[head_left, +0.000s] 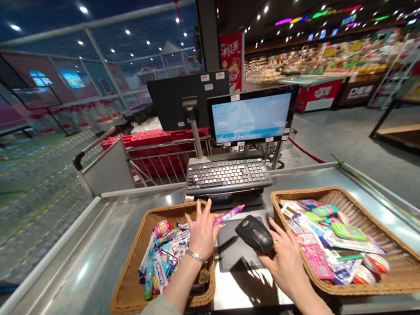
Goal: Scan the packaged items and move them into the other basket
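A pink-and-purple pen-shaped tube (228, 215) is sticking out sideways from the left hand (203, 231), its slim tip pointing right. A black handheld barcode scanner (254, 234) is resting tilted in the right hand (284, 262), its rounded head angling toward the tube, just apart from it.

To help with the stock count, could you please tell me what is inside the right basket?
The basket holds carded packets, green packs and capsules, which hide its floor and anything beneath.
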The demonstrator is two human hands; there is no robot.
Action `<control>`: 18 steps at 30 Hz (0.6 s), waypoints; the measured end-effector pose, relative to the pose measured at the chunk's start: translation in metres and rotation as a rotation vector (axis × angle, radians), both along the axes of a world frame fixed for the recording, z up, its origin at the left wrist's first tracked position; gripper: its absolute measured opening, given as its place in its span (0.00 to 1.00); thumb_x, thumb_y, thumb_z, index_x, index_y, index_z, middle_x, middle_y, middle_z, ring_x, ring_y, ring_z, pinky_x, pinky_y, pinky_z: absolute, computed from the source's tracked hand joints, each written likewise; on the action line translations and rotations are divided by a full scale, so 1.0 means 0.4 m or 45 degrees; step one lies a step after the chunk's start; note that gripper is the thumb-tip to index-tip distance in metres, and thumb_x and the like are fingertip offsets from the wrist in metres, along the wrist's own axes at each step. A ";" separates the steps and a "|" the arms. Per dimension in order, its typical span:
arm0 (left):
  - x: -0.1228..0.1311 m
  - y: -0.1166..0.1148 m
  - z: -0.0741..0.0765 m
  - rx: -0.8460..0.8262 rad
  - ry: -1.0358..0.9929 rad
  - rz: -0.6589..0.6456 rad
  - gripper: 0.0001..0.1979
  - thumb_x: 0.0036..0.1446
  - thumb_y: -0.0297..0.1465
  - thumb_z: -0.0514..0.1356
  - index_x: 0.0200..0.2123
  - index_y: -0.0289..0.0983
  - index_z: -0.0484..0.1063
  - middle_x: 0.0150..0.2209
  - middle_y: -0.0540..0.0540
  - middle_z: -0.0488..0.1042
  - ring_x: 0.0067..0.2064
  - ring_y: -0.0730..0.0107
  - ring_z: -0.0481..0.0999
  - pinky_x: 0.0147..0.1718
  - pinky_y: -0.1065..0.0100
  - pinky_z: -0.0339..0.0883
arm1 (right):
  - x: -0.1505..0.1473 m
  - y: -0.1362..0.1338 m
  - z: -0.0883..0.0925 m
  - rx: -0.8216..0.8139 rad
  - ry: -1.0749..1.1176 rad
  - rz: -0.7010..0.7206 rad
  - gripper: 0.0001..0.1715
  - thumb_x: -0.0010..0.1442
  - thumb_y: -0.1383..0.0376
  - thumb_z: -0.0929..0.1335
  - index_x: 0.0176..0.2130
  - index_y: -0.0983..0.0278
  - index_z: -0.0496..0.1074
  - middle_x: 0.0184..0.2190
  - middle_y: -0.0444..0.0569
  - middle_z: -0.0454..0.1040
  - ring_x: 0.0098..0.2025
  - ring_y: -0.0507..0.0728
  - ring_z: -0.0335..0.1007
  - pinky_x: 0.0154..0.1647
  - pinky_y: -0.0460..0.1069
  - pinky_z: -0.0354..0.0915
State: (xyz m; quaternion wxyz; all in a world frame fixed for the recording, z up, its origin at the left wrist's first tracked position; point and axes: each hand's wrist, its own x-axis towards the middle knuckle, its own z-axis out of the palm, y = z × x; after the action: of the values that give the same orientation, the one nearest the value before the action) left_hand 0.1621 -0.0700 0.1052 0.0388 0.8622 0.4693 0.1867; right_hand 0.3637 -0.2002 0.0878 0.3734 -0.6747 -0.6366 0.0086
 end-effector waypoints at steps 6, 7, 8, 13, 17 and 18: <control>0.012 0.002 -0.001 0.010 0.018 -0.006 0.08 0.64 0.35 0.55 0.45 0.42 0.70 0.70 0.43 0.51 0.71 0.42 0.40 0.57 0.21 0.42 | 0.006 -0.009 0.007 -0.014 -0.019 0.002 0.18 0.54 0.67 0.66 0.45 0.61 0.75 0.51 0.53 0.76 0.65 0.67 0.58 0.64 0.68 0.50; 0.014 0.001 0.001 0.013 0.022 -0.004 0.09 0.64 0.35 0.55 0.45 0.42 0.70 0.70 0.44 0.51 0.71 0.42 0.40 0.57 0.21 0.42 | 0.006 -0.010 0.007 -0.019 -0.025 0.002 0.18 0.54 0.67 0.67 0.46 0.61 0.75 0.51 0.52 0.76 0.65 0.66 0.58 0.64 0.68 0.50; 0.015 0.001 0.003 0.014 0.024 -0.002 0.09 0.64 0.35 0.55 0.45 0.42 0.70 0.70 0.44 0.51 0.71 0.42 0.40 0.57 0.21 0.42 | 0.007 -0.012 0.008 -0.022 -0.029 0.002 0.18 0.54 0.67 0.67 0.46 0.60 0.75 0.51 0.52 0.76 0.65 0.66 0.58 0.64 0.68 0.50; 0.020 -0.001 0.011 0.011 0.026 0.000 0.09 0.64 0.35 0.55 0.45 0.42 0.70 0.70 0.43 0.52 0.71 0.42 0.41 0.57 0.22 0.43 | 0.013 -0.017 0.004 -0.016 -0.021 -0.005 0.17 0.54 0.66 0.67 0.45 0.60 0.75 0.52 0.52 0.75 0.64 0.67 0.59 0.63 0.69 0.50; 0.023 -0.002 0.011 0.019 0.029 -0.002 0.09 0.64 0.35 0.55 0.45 0.42 0.70 0.70 0.43 0.52 0.71 0.42 0.41 0.57 0.22 0.43 | 0.020 -0.018 -0.006 0.020 0.006 -0.031 0.16 0.54 0.64 0.68 0.44 0.60 0.76 0.52 0.52 0.75 0.64 0.67 0.59 0.62 0.69 0.52; 0.025 -0.003 0.012 0.019 0.028 -0.002 0.09 0.63 0.34 0.55 0.45 0.42 0.70 0.70 0.43 0.52 0.71 0.42 0.41 0.57 0.22 0.43 | 0.023 -0.018 -0.009 0.029 0.016 -0.041 0.16 0.54 0.64 0.68 0.44 0.60 0.76 0.53 0.52 0.75 0.64 0.67 0.59 0.63 0.69 0.52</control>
State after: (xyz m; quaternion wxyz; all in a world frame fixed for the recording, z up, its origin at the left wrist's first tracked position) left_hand 0.1719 -0.0710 0.1101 0.0273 0.8649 0.4675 0.1806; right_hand 0.3729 -0.2075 0.0842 0.3851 -0.6805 -0.6234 -0.0006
